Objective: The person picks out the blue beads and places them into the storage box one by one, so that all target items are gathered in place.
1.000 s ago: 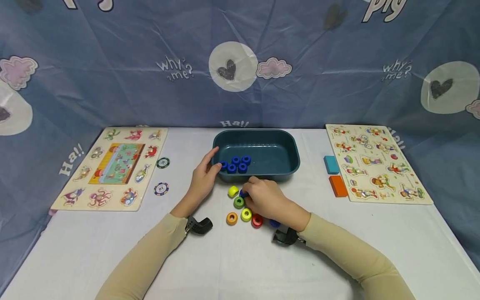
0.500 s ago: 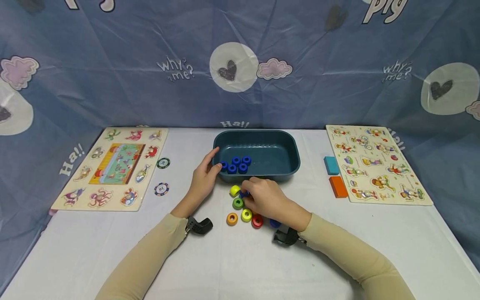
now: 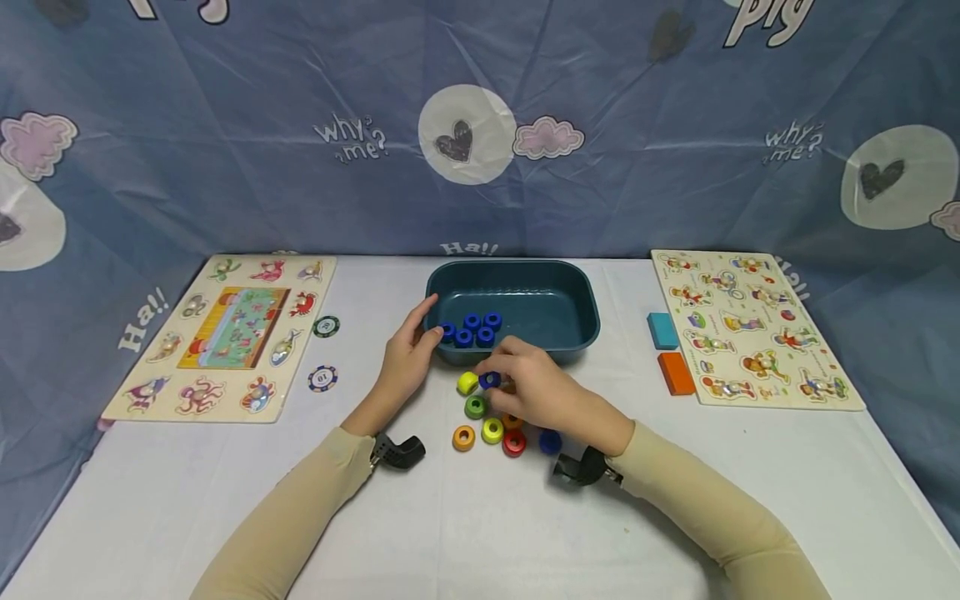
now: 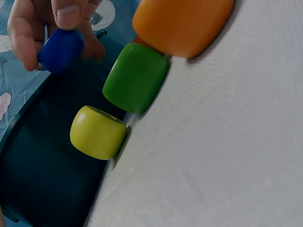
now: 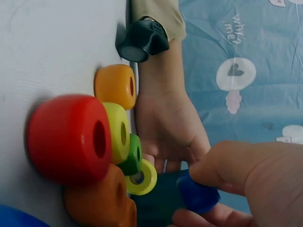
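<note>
A dark teal tray [image 3: 543, 310] stands at the table's middle, with several blue beads [image 3: 464, 337] inside at its left end. My left hand [image 3: 406, 360] holds that end, thumb over the rim and fingers along the outer wall. Just in front of the tray, my right hand [image 3: 538, 386] pinches another blue bead [image 5: 198, 193] between thumb and fingers, lifted off the table in both wrist views. Around it lie a yellow bead [image 3: 467, 382], a green bead [image 3: 476, 407], a second yellow bead [image 3: 492, 430], a red bead [image 3: 513, 442] and orange beads [image 3: 463, 437], some partly hidden by my right hand.
One more blue bead [image 3: 550, 442] lies by my right wrist. A sea-animal puzzle board [image 3: 232, 333] and two poker chips [image 3: 322, 378] are at left. On the right are another puzzle board [image 3: 757, 333], a light blue block [image 3: 663, 330] and an orange block [image 3: 677, 372].
My right hand has risen slightly with the blue bead, uncovering an orange bead and more of the blue one by the wrist. The yellow bead near the tray shifted slightly. My left hand stays put.
</note>
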### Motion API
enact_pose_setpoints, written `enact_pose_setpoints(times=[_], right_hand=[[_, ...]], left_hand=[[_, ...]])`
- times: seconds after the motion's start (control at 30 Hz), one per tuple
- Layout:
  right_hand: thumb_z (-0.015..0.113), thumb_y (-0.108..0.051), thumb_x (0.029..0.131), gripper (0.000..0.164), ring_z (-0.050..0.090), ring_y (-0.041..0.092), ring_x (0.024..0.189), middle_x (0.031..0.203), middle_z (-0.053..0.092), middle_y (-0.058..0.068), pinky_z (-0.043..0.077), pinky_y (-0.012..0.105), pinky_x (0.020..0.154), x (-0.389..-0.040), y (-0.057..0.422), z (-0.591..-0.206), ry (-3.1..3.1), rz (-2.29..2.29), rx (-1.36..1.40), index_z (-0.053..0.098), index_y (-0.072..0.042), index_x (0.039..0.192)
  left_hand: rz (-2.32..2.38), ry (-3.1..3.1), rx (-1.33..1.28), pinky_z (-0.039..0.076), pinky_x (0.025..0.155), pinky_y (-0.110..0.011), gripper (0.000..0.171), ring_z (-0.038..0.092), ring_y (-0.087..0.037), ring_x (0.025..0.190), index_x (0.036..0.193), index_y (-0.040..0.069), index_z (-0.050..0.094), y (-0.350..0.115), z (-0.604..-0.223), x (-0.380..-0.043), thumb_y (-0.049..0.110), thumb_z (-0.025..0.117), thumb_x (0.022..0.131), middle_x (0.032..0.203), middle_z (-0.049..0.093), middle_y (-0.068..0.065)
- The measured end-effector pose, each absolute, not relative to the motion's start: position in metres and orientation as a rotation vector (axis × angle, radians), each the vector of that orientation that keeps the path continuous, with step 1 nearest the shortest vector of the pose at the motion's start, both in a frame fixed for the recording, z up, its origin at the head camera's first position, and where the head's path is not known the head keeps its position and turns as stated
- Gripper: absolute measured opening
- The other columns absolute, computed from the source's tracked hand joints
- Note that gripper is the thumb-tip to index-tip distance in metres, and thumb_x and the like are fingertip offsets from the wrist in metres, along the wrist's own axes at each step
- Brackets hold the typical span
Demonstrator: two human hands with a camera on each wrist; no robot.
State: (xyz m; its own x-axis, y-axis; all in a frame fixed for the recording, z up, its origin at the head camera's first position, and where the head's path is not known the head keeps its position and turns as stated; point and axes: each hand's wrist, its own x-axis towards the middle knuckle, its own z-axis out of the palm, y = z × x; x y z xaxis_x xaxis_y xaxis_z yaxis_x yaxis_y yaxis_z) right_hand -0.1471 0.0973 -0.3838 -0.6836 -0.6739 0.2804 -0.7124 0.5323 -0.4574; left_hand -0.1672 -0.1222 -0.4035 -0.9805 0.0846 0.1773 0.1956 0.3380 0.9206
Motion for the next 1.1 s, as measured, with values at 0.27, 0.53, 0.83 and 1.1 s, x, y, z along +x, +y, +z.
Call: enact_pose_setpoints(times=[0.27, 0.53, 0.83, 1.1], right_hand=[[0.070, -0.011, 0.082, 0.023, 0.061, 0.016, 0.071, 0.099, 0.071, 0.005, 0.050, 0.019, 0.061, -0.166, 0.111, -0.365, -2.602, 0.885, 1.254, 0.074, -0.005, 0.105], [0.074, -0.015, 0.084, 0.013, 0.061, 0.010, 0.064, 0.083, 0.073, 0.003, 0.052, 0.027, 0.059, -0.215, 0.128, -0.344, -2.775, 0.954, 1.014, 0.074, -0.009, 0.096], [0.077, -0.017, 0.082, 0.004, 0.068, 0.015, 0.083, 0.093, 0.074, 0.001, 0.056, 0.032, 0.076, -0.246, 0.125, -0.375, -3.071, 0.866, 0.926, 0.075, -0.014, 0.085], [0.072, -0.001, 0.082, 0.018, 0.069, 0.020, 0.096, 0.106, 0.074, 0.007, 0.057, 0.036, 0.085, -0.251, 0.124, -0.388, -3.077, 0.953, 0.988, 0.076, -0.009, 0.098]], left_hand=[[-1.733, -2.479, -0.268, 0.032, 0.117, -0.040, 0.050, 0.031, -0.025, 0.146, 0.149, 0.005, 0.038, -0.122, -0.403, -0.167, 0.010, 0.047, 0.100, 0.157, 0.033, -0.014], [-1.741, -2.472, -0.263, 0.031, 0.118, -0.039, 0.050, 0.030, -0.025, 0.146, 0.148, 0.005, 0.039, -0.122, -0.404, -0.168, 0.009, 0.048, 0.099, 0.157, 0.034, -0.013], [-1.749, -2.456, -0.276, 0.032, 0.118, -0.038, 0.050, 0.031, -0.025, 0.146, 0.148, 0.005, 0.040, -0.119, -0.405, -0.168, 0.009, 0.049, 0.099, 0.156, 0.035, -0.014], [-1.743, -2.465, -0.282, 0.031, 0.118, -0.039, 0.050, 0.029, -0.025, 0.146, 0.149, 0.005, 0.039, -0.123, -0.405, -0.168, 0.009, 0.048, 0.099, 0.157, 0.033, -0.013]])
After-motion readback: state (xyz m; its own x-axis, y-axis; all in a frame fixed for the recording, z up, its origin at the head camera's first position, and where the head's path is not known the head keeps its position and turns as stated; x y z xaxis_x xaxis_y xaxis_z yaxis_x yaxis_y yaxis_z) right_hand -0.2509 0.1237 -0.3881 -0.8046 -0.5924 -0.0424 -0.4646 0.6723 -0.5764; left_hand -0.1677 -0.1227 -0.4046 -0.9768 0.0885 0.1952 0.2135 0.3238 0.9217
